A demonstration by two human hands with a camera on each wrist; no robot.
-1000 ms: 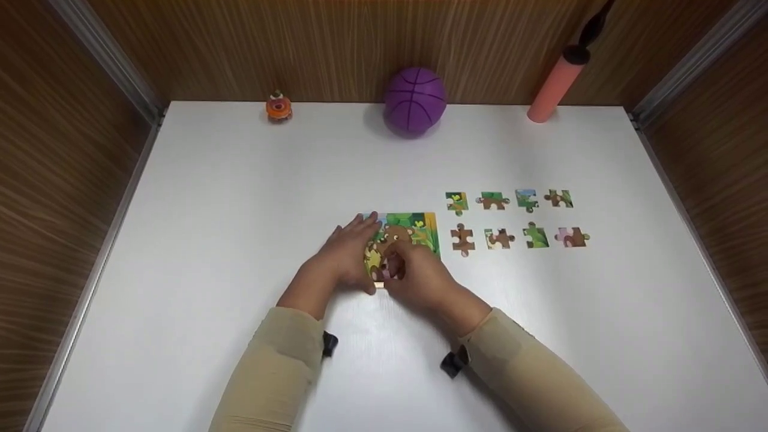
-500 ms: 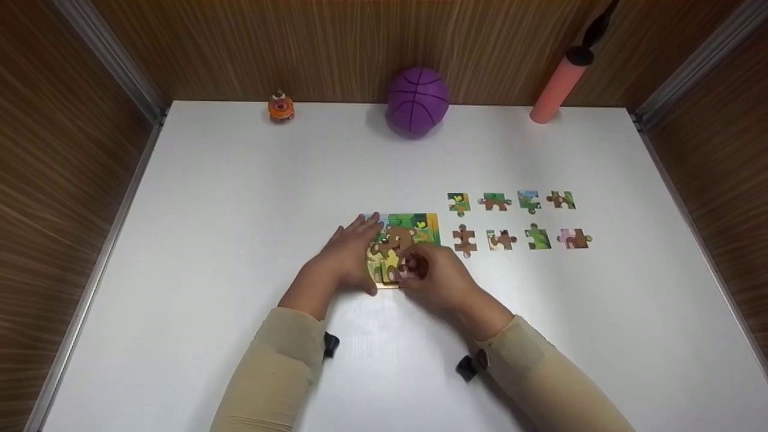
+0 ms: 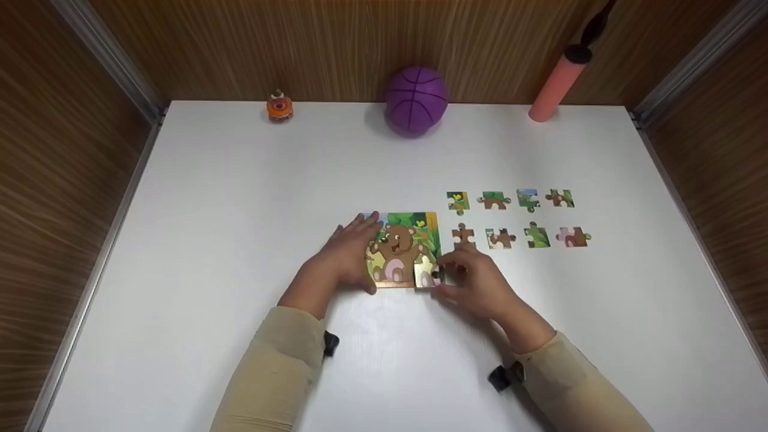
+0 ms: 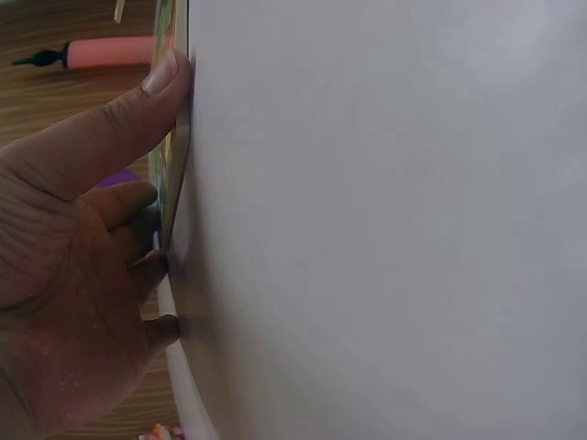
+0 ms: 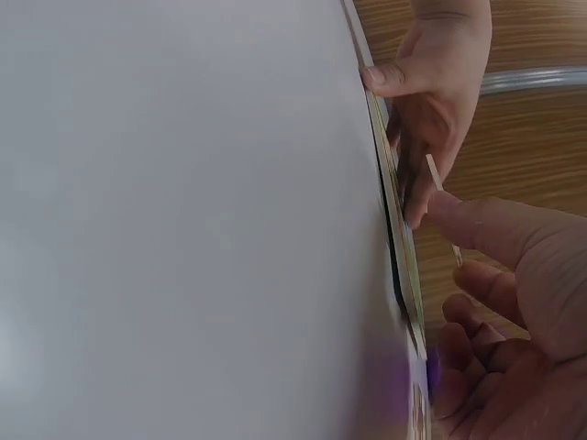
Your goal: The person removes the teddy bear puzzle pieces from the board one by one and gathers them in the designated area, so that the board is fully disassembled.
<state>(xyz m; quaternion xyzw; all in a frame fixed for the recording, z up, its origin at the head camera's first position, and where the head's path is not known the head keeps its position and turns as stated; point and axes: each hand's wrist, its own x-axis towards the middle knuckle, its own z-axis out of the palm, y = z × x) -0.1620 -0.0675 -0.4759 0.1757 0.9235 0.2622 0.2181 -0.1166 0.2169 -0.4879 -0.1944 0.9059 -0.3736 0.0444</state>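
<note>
A bear jigsaw board (image 3: pixel 396 240) lies flat in the middle of the head view. My left hand (image 3: pixel 347 252) grips its left end, thumb at the near edge and fingers reaching to the far left corner; the left wrist view shows the thumb (image 4: pixel 165 78) on the board's edge. Between thumb and fingertips my right hand (image 3: pixel 478 285) pinches a pale jigsaw piece (image 3: pixel 424 273) over the board's lower right corner. Seen edge-on in the right wrist view, that jigsaw piece (image 5: pixel 434 170) is apart from the board (image 5: pixel 394 202). The right hand's other fingers are loosely bent.
Several loose jigsaw pieces (image 3: pixel 536 236) lie in two rows right of the board, the nearest just beyond my right hand. Along the back stand an orange toy (image 3: pixel 279 108), a purple ball (image 3: pixel 416 100) and a pink pump (image 3: pixel 557 87). Wooden panels (image 3: pixel 336 48) wall the table.
My right hand has moved right across the board with the pinched jigsaw piece, from the lower middle to the lower right corner. The left hand has stayed in place.
</note>
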